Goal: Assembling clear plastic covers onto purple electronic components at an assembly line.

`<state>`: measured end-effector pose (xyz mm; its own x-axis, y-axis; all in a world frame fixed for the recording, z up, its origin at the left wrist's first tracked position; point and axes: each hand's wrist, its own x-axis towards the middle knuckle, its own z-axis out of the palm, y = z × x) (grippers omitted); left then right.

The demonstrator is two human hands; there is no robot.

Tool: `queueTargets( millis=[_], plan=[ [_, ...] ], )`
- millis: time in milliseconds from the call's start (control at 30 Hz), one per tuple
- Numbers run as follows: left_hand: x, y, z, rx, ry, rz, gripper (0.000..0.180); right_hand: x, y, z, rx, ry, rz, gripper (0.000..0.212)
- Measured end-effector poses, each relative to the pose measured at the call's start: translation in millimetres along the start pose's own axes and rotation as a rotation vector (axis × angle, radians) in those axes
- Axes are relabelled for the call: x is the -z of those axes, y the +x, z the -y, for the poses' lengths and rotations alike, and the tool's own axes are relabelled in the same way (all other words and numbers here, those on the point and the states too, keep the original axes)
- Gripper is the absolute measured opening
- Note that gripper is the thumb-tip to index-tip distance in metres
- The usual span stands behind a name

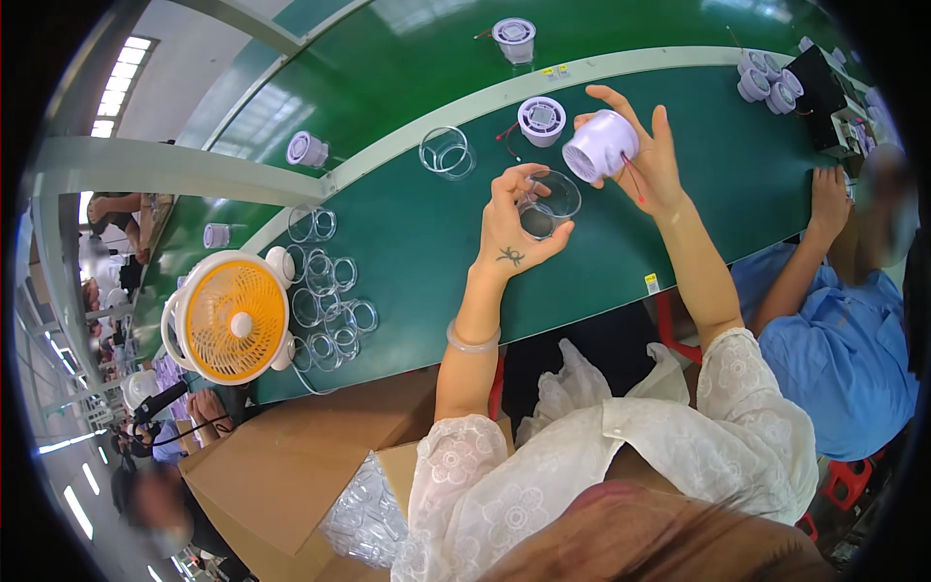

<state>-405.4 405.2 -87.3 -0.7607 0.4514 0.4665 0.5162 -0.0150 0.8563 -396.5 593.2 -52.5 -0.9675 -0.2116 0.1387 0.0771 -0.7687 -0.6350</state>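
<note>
My left hand [520,215] is closed round a clear, cup-shaped cover [561,198], its round mouth tilted up. Close to its right, my right hand [648,160] grips a white-lilac round plastic housing [603,145] with a ribbed end turned toward the cover. A thin red wire [635,179] hangs from this housing near my palm. The cover and the housing are apart. Just beyond my hands, a second round housing [541,120] stands on the green table with its slotted face up and a red wire beside it. Left of that is another clear cover [447,153].
Several clear covers [330,303] cluster on the table's left, beside an orange-and-white fan [233,318]. A cardboard box [291,466] with bagged clear covers stands below. Several housings [768,81] sit far right near a black box [815,97]. A co-worker in blue [834,349] sits at right.
</note>
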Motion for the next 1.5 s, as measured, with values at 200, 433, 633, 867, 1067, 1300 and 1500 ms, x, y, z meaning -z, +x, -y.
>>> queueTargets(
  millis=[200, 433, 633, 867, 1067, 1300, 1500],
  plan=[
    [-0.9, -1.8, 3.8, -0.002, -0.055, -0.051, 0.058, 1.7, -3.0, -0.6, 0.031, -0.135, 0.1, 0.054],
    [-1.4, -1.0, 1.1, -0.026, -0.03, -0.063, 0.058, -0.2, 3.3, -4.1, -0.126, -0.068, -0.024, 0.048],
    [-2.5, -1.2, 3.2, -0.036, -0.051, -0.074, 0.058, 20.5, 4.8, -10.0, -0.33, 0.265, 0.014, 0.062],
    [-3.0, -0.8, 3.3, -0.047, -0.039, -0.05, 0.061, 18.8, 4.3, -7.7, -0.253, 0.259, 0.024, 0.053],
    [-3.4, 0.2, 1.1, -0.094, 0.022, -0.141, 0.067, -6.6, -1.6, -13.0, 0.636, -0.839, -0.29, 0.061],
    [-2.8, -0.3, 0.3, -0.023, 0.017, -0.065, 0.069, -8.8, -4.7, -15.7, 0.961, -1.189, -0.255, 0.063],
    [-5.9, 1.4, 3.2, -0.076, 0.009, -0.109, 0.069, -8.8, -7.5, -15.9, 0.916, -1.273, -0.257, 0.062]
  ],
)
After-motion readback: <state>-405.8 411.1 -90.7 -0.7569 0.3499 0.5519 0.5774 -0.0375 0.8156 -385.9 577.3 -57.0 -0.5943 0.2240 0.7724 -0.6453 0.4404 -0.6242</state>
